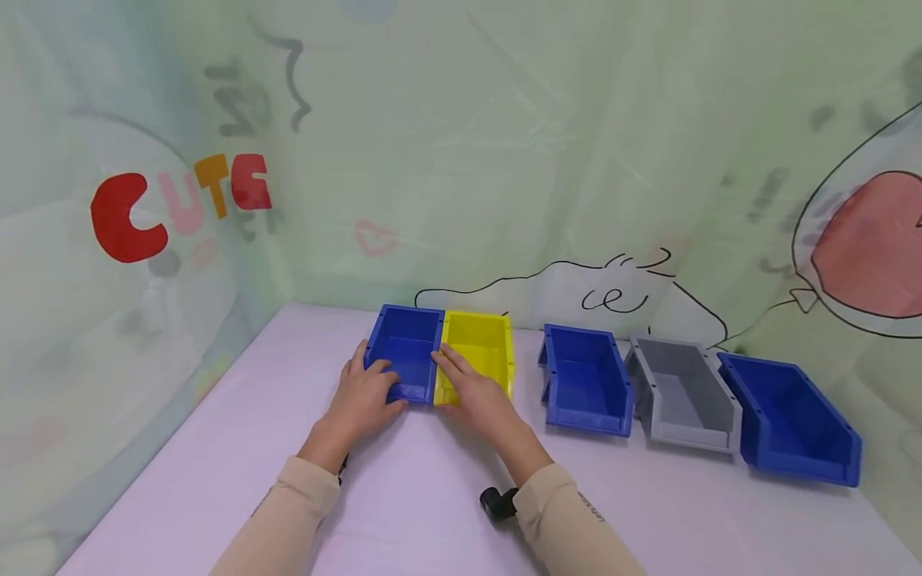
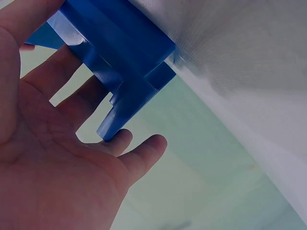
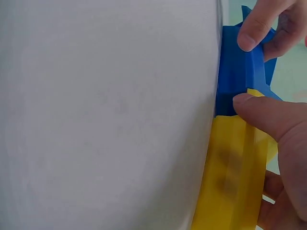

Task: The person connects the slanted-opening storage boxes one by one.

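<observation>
A blue storage bin and a yellow storage bin stand side by side, touching, at the back of the table. My left hand holds the blue bin at its front left corner, thumb at the front lip and fingers over the side wall. In the left wrist view its fingers bend around the blue bin's edge. My right hand grips the yellow bin near the shared wall. Its thumb presses the front at the seam, while its fingers reach over the yellow bin.
To the right stand another blue bin, a grey bin and a further blue bin in a row. A printed curtain hangs behind the table. A black device is at the right wrist.
</observation>
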A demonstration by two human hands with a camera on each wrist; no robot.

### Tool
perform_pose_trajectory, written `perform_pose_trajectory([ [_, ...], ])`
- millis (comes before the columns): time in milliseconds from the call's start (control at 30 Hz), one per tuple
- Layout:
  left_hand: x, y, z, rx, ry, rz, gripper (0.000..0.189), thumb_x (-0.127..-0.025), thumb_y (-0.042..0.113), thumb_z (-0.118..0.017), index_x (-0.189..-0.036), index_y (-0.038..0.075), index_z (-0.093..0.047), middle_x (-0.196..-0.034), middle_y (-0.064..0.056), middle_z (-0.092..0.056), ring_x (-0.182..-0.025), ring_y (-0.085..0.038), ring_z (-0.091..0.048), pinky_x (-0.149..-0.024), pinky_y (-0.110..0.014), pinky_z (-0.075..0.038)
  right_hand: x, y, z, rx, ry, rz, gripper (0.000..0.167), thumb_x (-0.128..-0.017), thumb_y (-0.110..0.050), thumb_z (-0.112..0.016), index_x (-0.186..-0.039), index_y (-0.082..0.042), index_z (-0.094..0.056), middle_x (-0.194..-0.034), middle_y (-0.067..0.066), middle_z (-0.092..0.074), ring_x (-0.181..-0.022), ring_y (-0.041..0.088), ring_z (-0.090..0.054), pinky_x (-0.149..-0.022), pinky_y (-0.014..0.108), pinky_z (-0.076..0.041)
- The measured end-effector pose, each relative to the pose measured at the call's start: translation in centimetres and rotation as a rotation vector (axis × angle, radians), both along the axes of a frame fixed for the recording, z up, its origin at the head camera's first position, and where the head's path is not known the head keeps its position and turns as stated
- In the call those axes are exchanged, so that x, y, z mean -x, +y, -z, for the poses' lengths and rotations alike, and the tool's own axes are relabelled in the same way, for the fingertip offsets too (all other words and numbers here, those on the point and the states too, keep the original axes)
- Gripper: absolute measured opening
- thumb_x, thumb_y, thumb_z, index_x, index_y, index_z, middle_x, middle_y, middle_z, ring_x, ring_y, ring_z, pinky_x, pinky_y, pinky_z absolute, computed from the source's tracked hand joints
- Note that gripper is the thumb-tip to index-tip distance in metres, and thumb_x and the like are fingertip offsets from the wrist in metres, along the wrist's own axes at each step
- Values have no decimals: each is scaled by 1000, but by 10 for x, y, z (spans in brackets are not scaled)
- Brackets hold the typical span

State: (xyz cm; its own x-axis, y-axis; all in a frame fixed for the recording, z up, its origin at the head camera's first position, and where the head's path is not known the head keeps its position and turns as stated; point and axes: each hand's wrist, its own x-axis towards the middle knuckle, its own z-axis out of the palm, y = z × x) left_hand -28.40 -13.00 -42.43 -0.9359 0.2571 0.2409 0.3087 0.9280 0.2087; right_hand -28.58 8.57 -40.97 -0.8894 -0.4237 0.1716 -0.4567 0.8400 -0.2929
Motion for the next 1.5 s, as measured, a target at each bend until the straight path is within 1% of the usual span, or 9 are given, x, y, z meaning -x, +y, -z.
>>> perform_pose_trajectory([
  [200,1,-1,-1,0,-5,-7,42,-89,38,-78,-118,8,-75,-142,-18,-62,-154,-52,-18,-121,-66,-30,0,1,-1,3,-30,-7,87,-93,-22,-79,-164,-26,-29,-173,-6,-23,-110,35,-71,-106,44,-55],
  [367,2,1,-3,-4,11,4,40,-89,37,-78,-117,7,-75,-141,-19,-62,-154,-52,-19,-120,-66,-30,2,3,0,19,-40,1,88,-93,-21,-78,-165,-27,-27,-174,-8,-19,-109,33,-71,-104,44,-56],
  [433,1,0,-2,1,5,3,42,-90,38,-78,-118,8,-75,-142,-19,-62,-155,-52,-18,-121,-66,-29,1,3,2,28,-52,-4,89,-93,-21,-78,-165,-27,-26,-174,-8,-18,-113,33,-70,-104,44,-56],
  [633,-4,-6,6,12,-27,-10,43,-89,38,-79,-119,7,-75,-141,-20,-62,-154,-52,-19,-119,-68,-31,-1,0,12,59,-89,-47,88,-93,-21,-78,-165,-25,-27,-174,-6,-18,-142,38,-51,-116,50,-46],
  [800,-6,-9,11,-7,-17,-13,43,-89,38,-79,-119,7,-75,-142,-20,-62,-154,-53,-19,-119,-69,-31,-3,2,10,79,-83,-45,86,-93,-19,-76,-164,-27,-29,-173,-3,-23,-146,45,-44,-119,58,-39],
  [867,-6,-10,12,-9,-16,-17,43,-89,38,-79,-118,8,-75,-141,-20,-62,-154,-53,-19,-118,-69,-31,-7,5,8,106,-83,-41,86,-93,-19,-76,-164,-27,-29,-173,-1,-24,-148,46,-41,-118,61,-39],
  [1000,-6,-10,12,-13,-28,-17,43,-89,38,-79,-118,8,-75,-142,-19,-62,-155,-52,-17,-120,-69,-29,-14,15,4,181,-33,-25,84,-92,-21,-77,-163,-26,-32,-172,3,-27,-149,44,-40,-114,62,-43],
  [1233,-4,-4,6,-15,-22,-5,42,-89,37,-79,-119,8,-75,-143,-19,-61,-155,-50,-16,-121,-68,-28,-20,34,-6,291,142,4,78,-91,-22,-77,-160,-23,-40,-166,12,-35,-149,41,-39,-113,64,-44],
  [1500,-6,-1,1,-31,-22,-3,42,-89,37,-79,-120,8,-75,-144,-19,-60,-156,-50,-15,-121,-69,-27,-26,51,-21,327,216,71,75,-91,-20,-78,-158,-21,-43,-165,15,-36,-149,42,-37,-112,66,-44],
])
